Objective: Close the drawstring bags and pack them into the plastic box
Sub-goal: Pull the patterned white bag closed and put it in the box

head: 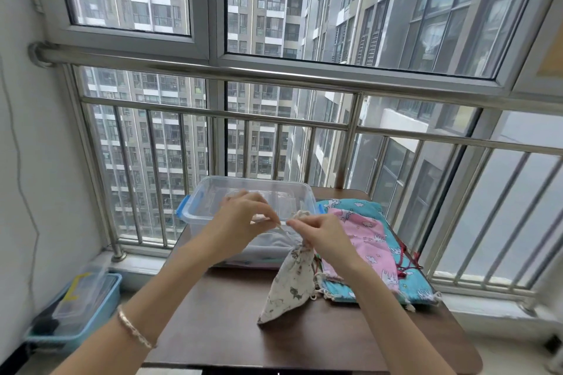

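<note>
A small white patterned drawstring bag point(291, 280) hangs above the dark table, its bottom corner touching the tabletop. My right hand point(324, 236) grips the bag's gathered neck. My left hand point(243, 219) pinches the cord and holds it taut to the left of the neck. Behind both hands stands the clear plastic box point(213, 192) with blue latches; some light fabric lies in its bottom. To the right lie a pink unicorn-print bag point(370, 240) on a teal bag point(417, 286).
The small dark brown table point(225, 323) stands against a steel window railing point(274, 122). A blue bin point(76, 307) with a clear container sits on the floor at left. A white wall closes the left side.
</note>
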Available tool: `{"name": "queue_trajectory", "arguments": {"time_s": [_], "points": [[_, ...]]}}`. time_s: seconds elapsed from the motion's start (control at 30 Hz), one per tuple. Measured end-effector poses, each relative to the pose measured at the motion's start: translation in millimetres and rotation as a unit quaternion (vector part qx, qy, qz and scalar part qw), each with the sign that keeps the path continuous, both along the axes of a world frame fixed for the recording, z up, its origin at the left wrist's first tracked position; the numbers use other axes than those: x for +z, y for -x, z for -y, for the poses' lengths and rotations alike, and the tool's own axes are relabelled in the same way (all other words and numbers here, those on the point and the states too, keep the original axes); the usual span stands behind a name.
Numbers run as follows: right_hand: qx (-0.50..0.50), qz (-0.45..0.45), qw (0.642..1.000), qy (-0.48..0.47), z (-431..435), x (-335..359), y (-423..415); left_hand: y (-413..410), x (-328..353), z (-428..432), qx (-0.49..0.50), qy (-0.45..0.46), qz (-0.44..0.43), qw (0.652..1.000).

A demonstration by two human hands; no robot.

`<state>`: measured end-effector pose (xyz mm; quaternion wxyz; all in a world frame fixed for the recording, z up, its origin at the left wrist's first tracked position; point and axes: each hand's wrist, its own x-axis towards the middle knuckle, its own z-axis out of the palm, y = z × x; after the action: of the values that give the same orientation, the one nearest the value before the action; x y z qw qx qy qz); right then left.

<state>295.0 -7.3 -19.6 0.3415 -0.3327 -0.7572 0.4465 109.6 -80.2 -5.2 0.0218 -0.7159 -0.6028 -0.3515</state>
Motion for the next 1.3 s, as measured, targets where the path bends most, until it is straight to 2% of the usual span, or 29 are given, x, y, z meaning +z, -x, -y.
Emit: {"name": "queue_trajectory", "arguments": {"time_s": [0.07,0.17,0.23,0.37,0.5,0.57,0.63,0.73,0.77,0.97,1.17,1.3], "points": [[0.032,0.096,0.995,-0.021,1.0,8.2,4.5,-7.6,6.6,-4.1,0.023,-0.039,-0.057,0.997],[0.078,0.159,0.984,0.006,1.4,16.2,7.7,-21.0,15.5,-7.8,0.049,-0.011,-0.040,0.998],[0.098,0.126,0.986,0.053,0.1,17.4,6.6,-27.2,17.1,-11.2,0.068,0.025,0.008,0.997],[0.084,0.026,0.994,0.068,1.7,12.0,0.0,-38.6,5.1,-17.8,0.062,0.057,0.144,0.986],[0.086,-0.073,0.988,0.107,0.4,6.8,-3.7,-49.1,-10.3,-15.5,0.031,0.049,0.157,0.986],[0.078,-0.104,0.984,0.118,1.1,6.0,-3.6,-49.6,-17.2,-14.9,0.004,0.038,0.192,0.981],[0.066,-0.134,0.981,0.125,1.3,3.3,-3.6,-47.1,-21.2,-14.6,-0.017,0.046,0.247,0.968],[0.044,-0.156,0.980,0.118,-3.0,-1.4,-5.0,-42.8,-20.8,-13.0,-0.064,0.095,0.362,0.925],[0.040,-0.155,0.981,0.109,-4.6,-3.2,-5.6,-40.6,-20.7,-12.5,-0.072,0.111,0.377,0.917],[0.034,-0.119,0.991,0.047,-2.5,-8.2,-10.1,-23.5,-19.0,-2.2,-0.110,0.153,0.322,0.928],[0.042,-0.088,0.994,0.050,-5.8,-8.1,-11.9,-15.7,-13.6,4.7,-0.079,0.187,0.223,0.953],[0.030,-0.084,0.995,0.048,-5.0,-12.4,-3.6,-31.1,-17.8,0.4,-0.068,0.174,0.251,0.950]]}}
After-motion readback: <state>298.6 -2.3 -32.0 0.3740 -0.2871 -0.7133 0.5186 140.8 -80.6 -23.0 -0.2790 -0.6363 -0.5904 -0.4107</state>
